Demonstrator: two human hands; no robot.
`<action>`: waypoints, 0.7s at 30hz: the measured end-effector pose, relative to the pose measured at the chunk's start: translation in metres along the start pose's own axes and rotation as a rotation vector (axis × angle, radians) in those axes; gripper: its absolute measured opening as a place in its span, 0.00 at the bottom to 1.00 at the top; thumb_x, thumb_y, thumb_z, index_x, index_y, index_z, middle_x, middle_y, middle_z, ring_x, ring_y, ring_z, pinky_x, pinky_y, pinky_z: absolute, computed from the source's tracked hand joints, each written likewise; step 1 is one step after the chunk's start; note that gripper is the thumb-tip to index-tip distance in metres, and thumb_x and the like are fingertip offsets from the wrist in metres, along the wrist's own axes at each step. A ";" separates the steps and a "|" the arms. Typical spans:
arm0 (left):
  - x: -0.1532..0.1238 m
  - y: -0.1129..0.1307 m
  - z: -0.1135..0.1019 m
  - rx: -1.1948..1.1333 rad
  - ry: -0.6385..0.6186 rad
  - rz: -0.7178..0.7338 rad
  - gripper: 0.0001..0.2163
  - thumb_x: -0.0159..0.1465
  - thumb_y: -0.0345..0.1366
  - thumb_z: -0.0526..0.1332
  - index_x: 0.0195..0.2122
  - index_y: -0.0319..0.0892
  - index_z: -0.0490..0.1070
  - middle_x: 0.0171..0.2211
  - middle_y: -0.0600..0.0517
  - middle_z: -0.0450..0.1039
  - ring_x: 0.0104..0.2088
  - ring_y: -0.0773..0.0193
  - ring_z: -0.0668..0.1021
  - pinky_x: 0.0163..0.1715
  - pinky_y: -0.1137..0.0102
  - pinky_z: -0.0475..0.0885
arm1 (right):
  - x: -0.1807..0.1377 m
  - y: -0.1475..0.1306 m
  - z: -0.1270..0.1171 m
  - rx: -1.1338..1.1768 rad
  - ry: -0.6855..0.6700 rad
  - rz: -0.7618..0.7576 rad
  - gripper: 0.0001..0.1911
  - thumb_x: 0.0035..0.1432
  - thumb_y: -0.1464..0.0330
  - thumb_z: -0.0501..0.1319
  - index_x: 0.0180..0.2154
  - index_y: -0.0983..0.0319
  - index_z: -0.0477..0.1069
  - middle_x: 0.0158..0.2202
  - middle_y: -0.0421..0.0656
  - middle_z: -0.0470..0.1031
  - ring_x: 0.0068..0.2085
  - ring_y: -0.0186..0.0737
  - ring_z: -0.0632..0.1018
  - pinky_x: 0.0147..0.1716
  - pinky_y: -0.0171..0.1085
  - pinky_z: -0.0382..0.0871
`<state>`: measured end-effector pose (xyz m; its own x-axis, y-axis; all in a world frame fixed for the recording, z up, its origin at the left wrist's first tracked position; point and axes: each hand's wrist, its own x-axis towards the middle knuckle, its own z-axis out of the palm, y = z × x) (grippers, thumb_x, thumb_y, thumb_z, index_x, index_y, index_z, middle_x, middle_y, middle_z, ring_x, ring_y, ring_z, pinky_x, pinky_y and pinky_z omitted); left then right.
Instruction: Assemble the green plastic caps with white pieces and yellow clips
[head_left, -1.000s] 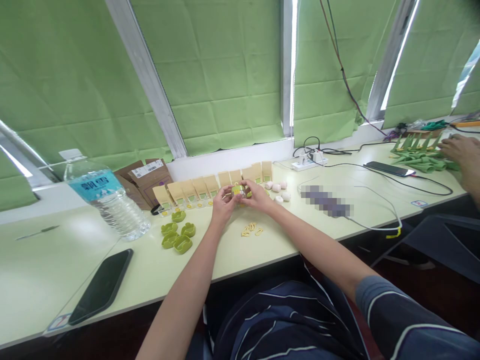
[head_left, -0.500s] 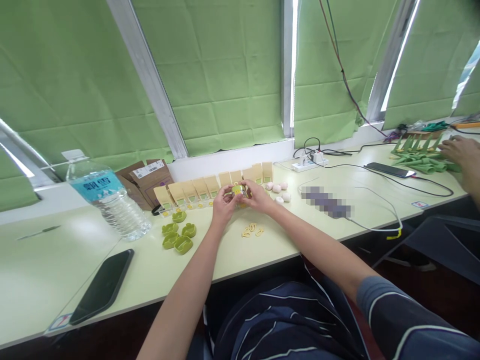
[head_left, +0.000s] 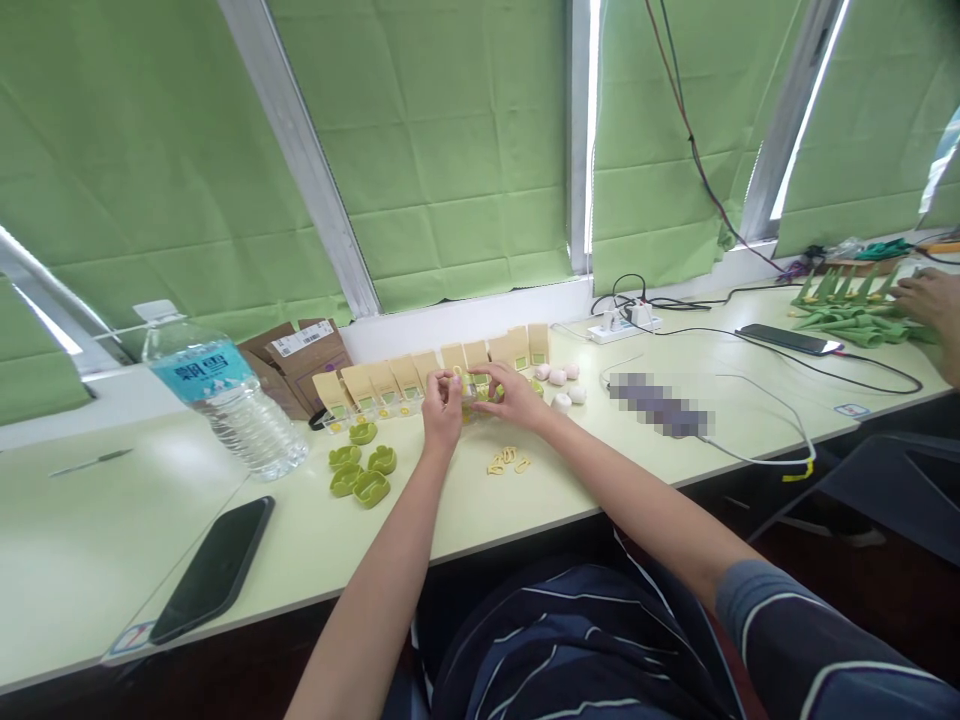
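My left hand (head_left: 442, 410) and my right hand (head_left: 512, 395) meet over the pale green desk (head_left: 525, 500), fingers closed together on a small clear packet with a green and yellow piece (head_left: 472, 388). Behind them runs a row of tan card-backed packets (head_left: 390, 382). Several green clip-shaped pieces (head_left: 360, 472) lie to the left of my left hand. A few small yellow loops (head_left: 506, 462) lie just in front of my hands. Pale pink round pieces (head_left: 561, 385) rest to the right.
A large water bottle (head_left: 225, 400) and brown cartons (head_left: 296, 355) stand at the left, a black phone (head_left: 214, 570) near the front edge. A power strip (head_left: 626, 322), cables, and a second phone (head_left: 787, 338) lie to the right. Another person's hand (head_left: 930, 300) touches green folded shapes (head_left: 847, 310).
My hands have stayed together on the small packet, fingers shifting slightly. The view has drifted a little, nothing else on the desk has moved.
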<state>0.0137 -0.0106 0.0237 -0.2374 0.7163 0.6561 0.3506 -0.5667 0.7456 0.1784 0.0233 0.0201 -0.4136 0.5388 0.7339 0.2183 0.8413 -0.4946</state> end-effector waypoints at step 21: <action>0.012 -0.055 -0.028 0.397 0.035 -0.324 0.07 0.53 0.29 0.56 0.33 0.46 0.68 0.35 0.48 0.73 0.39 0.53 0.74 0.39 0.62 0.67 | -0.001 0.002 -0.003 -0.174 0.047 0.161 0.09 0.58 0.72 0.60 0.40 0.61 0.76 0.40 0.44 0.77 0.36 0.38 0.75 0.38 0.37 0.68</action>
<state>-0.0334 0.0176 -0.0066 -0.4188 0.8117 0.4072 0.5697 -0.1144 0.8139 0.1823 0.0251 0.0200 -0.3203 0.6643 0.6753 0.4285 0.7374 -0.5221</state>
